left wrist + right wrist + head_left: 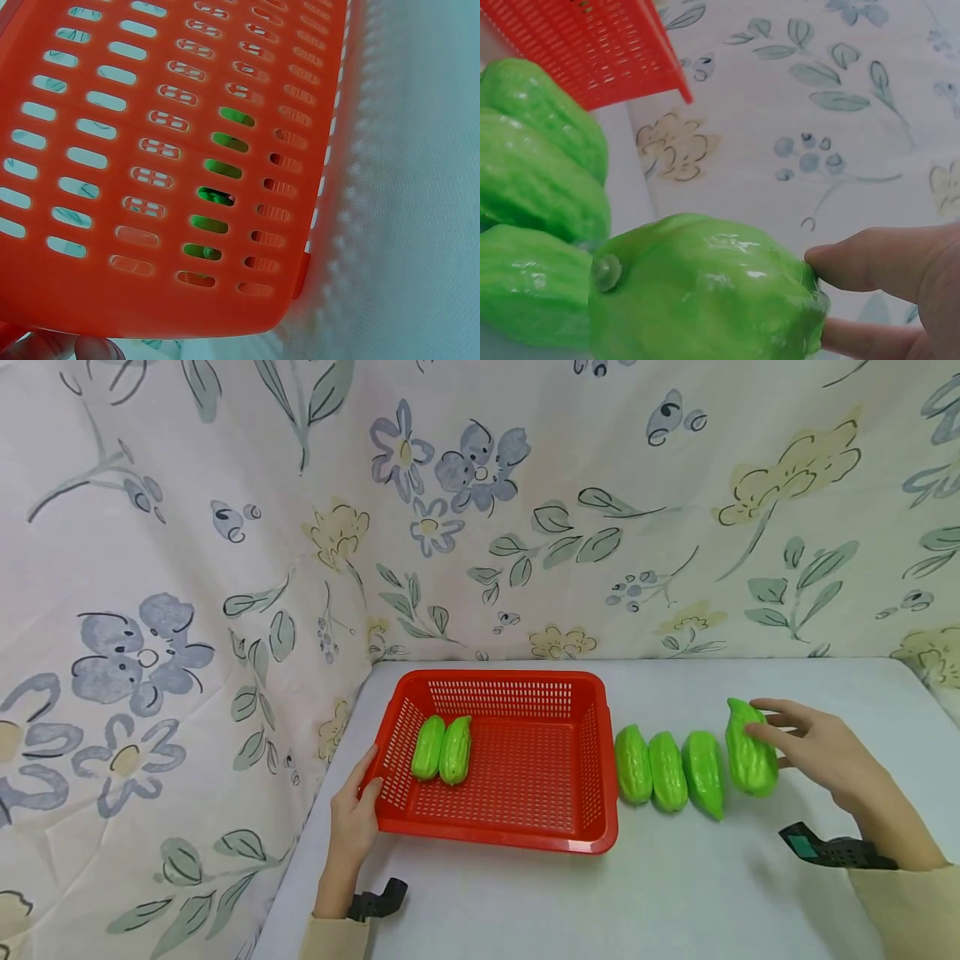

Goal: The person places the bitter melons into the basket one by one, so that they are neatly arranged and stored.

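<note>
A red plastic basket (495, 842) with slotted walls stands on the table. My left hand (354, 818) grips its left rim; in the left wrist view the fingertips (96, 348) show at the rim. Two glossy green bitter melons (428, 748) lie side by side inside, at the left. My right hand (825, 747) pinches another bitter melon (750, 752) between thumb and fingers, its tapered end pointing away from me. The right wrist view shows this bitter melon (705, 292) close up, with the thumb (870, 259) against its end.
Three more bitter melons (667, 772) lie in a row between the basket's right side and the held one. White table surface (525, 910) spreads in front. A floral curtain (480, 568) hangs behind the table and along the left.
</note>
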A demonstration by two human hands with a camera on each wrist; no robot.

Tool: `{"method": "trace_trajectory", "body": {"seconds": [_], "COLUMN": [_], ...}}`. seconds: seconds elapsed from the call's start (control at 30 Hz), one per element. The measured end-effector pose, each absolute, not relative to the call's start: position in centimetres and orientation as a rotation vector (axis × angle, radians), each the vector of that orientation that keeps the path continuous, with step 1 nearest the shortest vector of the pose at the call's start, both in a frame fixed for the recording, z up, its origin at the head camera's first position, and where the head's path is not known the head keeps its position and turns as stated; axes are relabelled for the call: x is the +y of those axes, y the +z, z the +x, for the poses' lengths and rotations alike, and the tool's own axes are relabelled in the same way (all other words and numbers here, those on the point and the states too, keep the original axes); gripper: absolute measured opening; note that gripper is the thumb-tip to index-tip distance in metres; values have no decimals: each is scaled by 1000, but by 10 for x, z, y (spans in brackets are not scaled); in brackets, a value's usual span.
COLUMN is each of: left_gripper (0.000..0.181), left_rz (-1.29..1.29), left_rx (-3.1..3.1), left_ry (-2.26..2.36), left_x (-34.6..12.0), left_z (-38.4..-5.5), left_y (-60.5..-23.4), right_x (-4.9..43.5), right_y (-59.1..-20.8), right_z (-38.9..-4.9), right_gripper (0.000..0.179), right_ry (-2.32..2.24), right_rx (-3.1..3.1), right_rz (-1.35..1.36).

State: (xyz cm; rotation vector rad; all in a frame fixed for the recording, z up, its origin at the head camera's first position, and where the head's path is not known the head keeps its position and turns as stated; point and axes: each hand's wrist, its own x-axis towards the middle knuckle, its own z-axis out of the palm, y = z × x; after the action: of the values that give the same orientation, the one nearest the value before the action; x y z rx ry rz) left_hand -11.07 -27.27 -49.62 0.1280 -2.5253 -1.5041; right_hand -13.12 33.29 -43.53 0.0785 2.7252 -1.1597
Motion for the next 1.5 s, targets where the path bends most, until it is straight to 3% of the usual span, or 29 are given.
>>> {"method": "trace_trajectory", "body": {"seconds": [0.67,1.2,1.5], "left_gripper": [51,51,51], "left_rz": [118,115,113], "left_rx": [-2527,-2515,-2521], "left_ry": [-1524,-1533,-1543], "left_x": [-275,-274,-274], "left_z": [-110,-110,-110], "left_y": [-493,-493,-493], "right_x": [322,298,260], "right_y": [-394,-398,-394], "right_z": [-121,-125,-140], "right_gripper": [69,65,69], "right_ry": [-1136,-1277,-1352], "right_rx": [2869,2787,2689], "right_rz": [83,-11,-11]}}
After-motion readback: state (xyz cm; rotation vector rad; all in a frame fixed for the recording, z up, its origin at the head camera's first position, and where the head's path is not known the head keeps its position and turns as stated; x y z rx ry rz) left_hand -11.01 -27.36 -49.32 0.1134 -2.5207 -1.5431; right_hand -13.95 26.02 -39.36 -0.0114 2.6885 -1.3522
